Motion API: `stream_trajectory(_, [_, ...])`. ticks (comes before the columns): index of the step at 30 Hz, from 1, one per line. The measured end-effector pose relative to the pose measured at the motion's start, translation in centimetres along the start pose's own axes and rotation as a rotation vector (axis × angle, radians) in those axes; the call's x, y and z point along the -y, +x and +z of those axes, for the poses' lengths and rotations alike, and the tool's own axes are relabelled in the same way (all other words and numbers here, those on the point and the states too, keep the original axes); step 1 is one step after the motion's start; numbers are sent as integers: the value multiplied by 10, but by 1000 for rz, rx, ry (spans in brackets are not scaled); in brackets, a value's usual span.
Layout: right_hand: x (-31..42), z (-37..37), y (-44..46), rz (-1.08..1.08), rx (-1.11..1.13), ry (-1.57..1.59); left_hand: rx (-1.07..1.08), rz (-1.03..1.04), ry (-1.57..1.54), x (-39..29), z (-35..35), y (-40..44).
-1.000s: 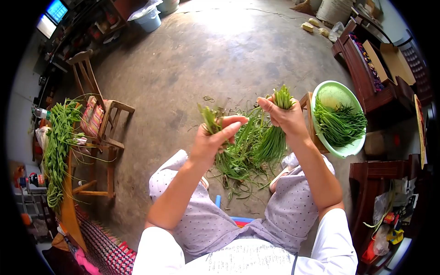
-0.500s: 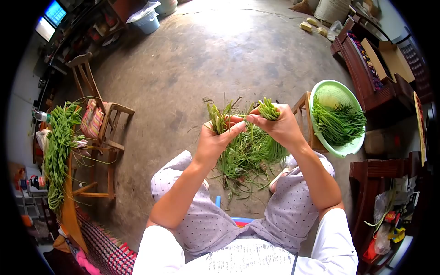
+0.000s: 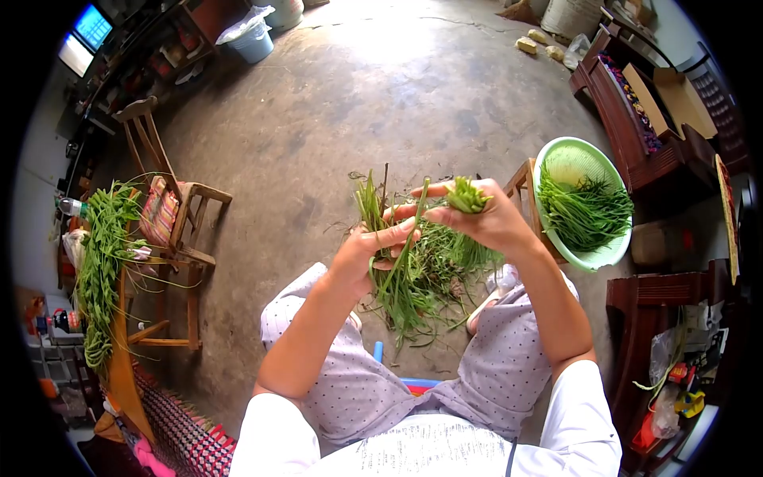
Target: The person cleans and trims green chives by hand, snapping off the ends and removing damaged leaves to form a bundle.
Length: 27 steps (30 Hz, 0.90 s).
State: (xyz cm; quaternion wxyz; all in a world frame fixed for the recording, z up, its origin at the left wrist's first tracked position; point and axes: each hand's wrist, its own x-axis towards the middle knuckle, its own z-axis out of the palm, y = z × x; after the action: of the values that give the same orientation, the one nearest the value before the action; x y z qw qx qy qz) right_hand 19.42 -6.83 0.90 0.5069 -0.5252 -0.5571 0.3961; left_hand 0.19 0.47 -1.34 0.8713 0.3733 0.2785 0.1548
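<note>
My left hand is closed around a loose bunch of leafy green stalks, their stems poking up past the fingers. One long stalk stands slanted by its thumb and fingertips, close to the right hand's fingers. In my right hand is a tighter bundle of greens, with the thick stem ends upward and the leaves hanging below. Under both hands a heap of loose greens lies on the floor between my feet, partly hidden by the hands.
To the right, a pale green colander of greens rests on a wooden stool. More long greens lie at the left, beside a wooden chair. A blue bucket stands at the back.
My hands have drawn slightly apart, the left moving down and left. A single long stalk now stands between them, by the left thumb. Both bunches are still held.
</note>
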Motion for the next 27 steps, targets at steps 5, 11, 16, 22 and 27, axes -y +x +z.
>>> stream_trajectory(5, [-2,4,0,56,70,137,141,-61,-95,3,-6,2])
stream_trajectory(11, [3,-8,0,91,-29,106,218,-139,-238,6,-13,1])
stream_trajectory(16, [0,-19,3,189,-418,278,64,-40,-19,-3,-1,-7])
stream_trajectory(22, [9,1,-1,130,-246,-12,-226,233,199,4,8,-2])
stream_trajectory(27, [0,23,-2,85,-248,163,-236,395,290,7,17,-2])
